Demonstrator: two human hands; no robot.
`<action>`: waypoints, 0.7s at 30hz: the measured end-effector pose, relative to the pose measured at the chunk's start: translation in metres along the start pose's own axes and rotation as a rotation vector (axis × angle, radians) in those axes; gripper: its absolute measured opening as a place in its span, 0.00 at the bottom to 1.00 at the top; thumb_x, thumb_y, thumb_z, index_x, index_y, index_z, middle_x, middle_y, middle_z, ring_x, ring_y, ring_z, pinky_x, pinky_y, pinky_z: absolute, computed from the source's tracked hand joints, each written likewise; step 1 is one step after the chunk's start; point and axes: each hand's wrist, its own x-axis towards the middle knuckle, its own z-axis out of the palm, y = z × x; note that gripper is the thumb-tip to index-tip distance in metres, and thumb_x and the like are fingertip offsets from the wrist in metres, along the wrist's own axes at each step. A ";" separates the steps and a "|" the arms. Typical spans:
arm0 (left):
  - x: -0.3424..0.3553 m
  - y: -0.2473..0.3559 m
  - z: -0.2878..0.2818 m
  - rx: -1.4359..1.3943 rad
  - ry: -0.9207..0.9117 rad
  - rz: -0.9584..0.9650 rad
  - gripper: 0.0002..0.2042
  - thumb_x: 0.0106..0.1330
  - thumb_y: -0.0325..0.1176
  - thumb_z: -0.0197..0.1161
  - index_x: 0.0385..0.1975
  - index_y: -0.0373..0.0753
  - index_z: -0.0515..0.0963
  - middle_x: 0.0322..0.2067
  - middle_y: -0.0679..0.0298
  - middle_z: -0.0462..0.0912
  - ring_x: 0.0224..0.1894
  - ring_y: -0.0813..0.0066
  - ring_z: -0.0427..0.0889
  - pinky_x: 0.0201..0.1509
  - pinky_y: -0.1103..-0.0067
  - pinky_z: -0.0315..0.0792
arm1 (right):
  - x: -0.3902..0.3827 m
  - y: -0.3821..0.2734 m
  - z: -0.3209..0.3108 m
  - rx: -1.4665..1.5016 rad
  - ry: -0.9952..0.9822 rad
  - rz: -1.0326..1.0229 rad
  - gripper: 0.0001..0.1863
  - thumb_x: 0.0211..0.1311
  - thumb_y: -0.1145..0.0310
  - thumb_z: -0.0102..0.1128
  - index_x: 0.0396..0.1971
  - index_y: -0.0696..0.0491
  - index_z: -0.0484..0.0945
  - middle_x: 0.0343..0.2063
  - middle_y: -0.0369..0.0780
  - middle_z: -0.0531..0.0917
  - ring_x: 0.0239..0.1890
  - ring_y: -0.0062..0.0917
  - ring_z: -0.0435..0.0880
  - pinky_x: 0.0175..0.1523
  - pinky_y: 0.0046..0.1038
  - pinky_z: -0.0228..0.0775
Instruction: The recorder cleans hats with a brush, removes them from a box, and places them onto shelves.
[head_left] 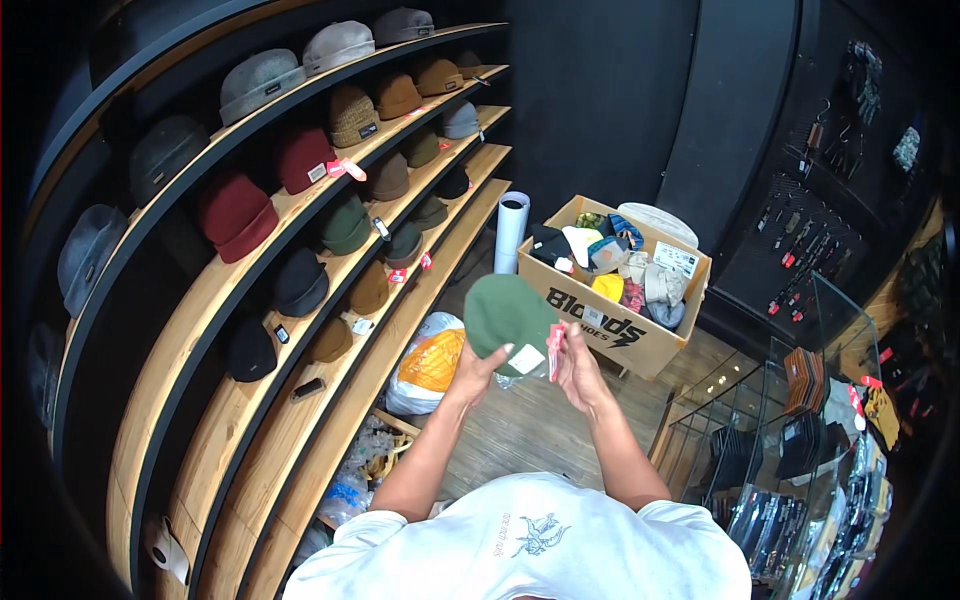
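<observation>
A green beanie (508, 318) is held up in front of me, above the floor. My left hand (479, 370) grips its lower left edge, thumb on the front near a white label (526, 359). At the beanie's right side my right hand (578, 368) has its fingers closed on a red tag (555, 350) that hangs there. Some clear plastic shows under the beanie's lower edge. Whether the right fingers also pinch the fabric is hidden.
Wooden shelves (300, 440) with rows of beanies, such as a maroon one (235, 215), curve along the left. Ahead stands a cardboard box (600, 315) full of caps, beside a white roll (511, 230). Plastic bags (428, 370) lie under the shelves. A glass case (760, 400) is at right.
</observation>
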 end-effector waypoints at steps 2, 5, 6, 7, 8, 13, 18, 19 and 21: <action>-0.002 0.003 0.007 0.280 -0.135 0.111 0.33 0.60 0.29 0.68 0.64 0.37 0.61 0.58 0.62 0.72 0.59 0.71 0.72 0.64 0.74 0.65 | 0.002 -0.007 0.013 -0.156 0.033 -0.036 0.36 0.65 0.49 0.59 0.64 0.57 0.61 0.59 0.41 0.72 0.60 0.25 0.70 0.63 0.30 0.64; -0.008 0.004 0.001 0.173 -0.201 0.053 0.38 0.60 0.32 0.67 0.69 0.38 0.55 0.62 0.61 0.67 0.64 0.68 0.67 0.69 0.72 0.60 | 0.003 -0.008 0.008 -0.089 0.083 -0.001 0.36 0.62 0.60 0.65 0.64 0.58 0.61 0.58 0.42 0.73 0.58 0.26 0.73 0.63 0.30 0.65; -0.009 0.005 -0.002 -0.007 -0.232 0.000 0.38 0.62 0.35 0.65 0.70 0.38 0.53 0.65 0.60 0.64 0.66 0.66 0.64 0.70 0.71 0.58 | 0.003 -0.009 0.005 -0.075 0.090 -0.014 0.35 0.62 0.62 0.65 0.64 0.59 0.61 0.57 0.42 0.74 0.58 0.26 0.74 0.63 0.30 0.65; -0.009 0.011 -0.004 -0.138 -0.316 0.041 0.37 0.68 0.46 0.58 0.71 0.40 0.50 0.68 0.58 0.58 0.69 0.64 0.60 0.72 0.70 0.55 | 0.000 -0.010 0.006 -0.012 0.072 -0.016 0.33 0.61 0.65 0.65 0.62 0.59 0.63 0.55 0.42 0.75 0.56 0.26 0.75 0.62 0.29 0.65; -0.010 0.015 -0.009 -0.138 -0.311 0.042 0.37 0.68 0.46 0.58 0.71 0.40 0.50 0.68 0.58 0.58 0.69 0.64 0.60 0.72 0.70 0.55 | -0.002 -0.007 0.002 -0.011 0.069 -0.012 0.33 0.61 0.65 0.65 0.62 0.59 0.63 0.55 0.42 0.75 0.56 0.26 0.75 0.62 0.29 0.65; -0.013 0.008 -0.021 0.198 -0.107 -0.332 0.25 0.72 0.45 0.54 0.63 0.38 0.66 0.56 0.62 0.75 0.55 0.79 0.76 0.54 0.77 0.76 | -0.017 0.018 -0.019 -0.136 0.045 -0.034 0.33 0.58 0.65 0.68 0.60 0.58 0.64 0.53 0.41 0.76 0.55 0.24 0.74 0.62 0.30 0.66; -0.011 0.014 -0.027 0.106 -0.098 -0.510 0.20 0.72 0.38 0.54 0.61 0.39 0.67 0.45 0.63 0.81 0.31 0.85 0.80 0.26 0.87 0.73 | -0.024 0.022 -0.021 -0.254 -0.042 -0.013 0.39 0.55 0.65 0.69 0.65 0.55 0.60 0.58 0.40 0.72 0.61 0.27 0.68 0.66 0.31 0.58; -0.009 0.017 -0.029 0.108 -0.123 -0.535 0.20 0.72 0.36 0.54 0.61 0.39 0.67 0.40 0.64 0.82 0.19 0.89 0.78 0.12 0.92 0.68 | -0.022 0.021 -0.022 -0.251 -0.042 -0.011 0.39 0.55 0.65 0.69 0.65 0.55 0.60 0.58 0.40 0.72 0.61 0.27 0.68 0.66 0.31 0.58; -0.008 0.016 -0.026 0.112 -0.027 -0.547 0.19 0.72 0.36 0.53 0.60 0.39 0.68 0.34 0.66 0.83 0.08 0.92 0.67 0.01 0.93 0.51 | -0.021 0.017 -0.024 -0.369 -0.123 0.032 0.40 0.55 0.66 0.69 0.66 0.55 0.59 0.58 0.40 0.72 0.60 0.26 0.69 0.66 0.30 0.58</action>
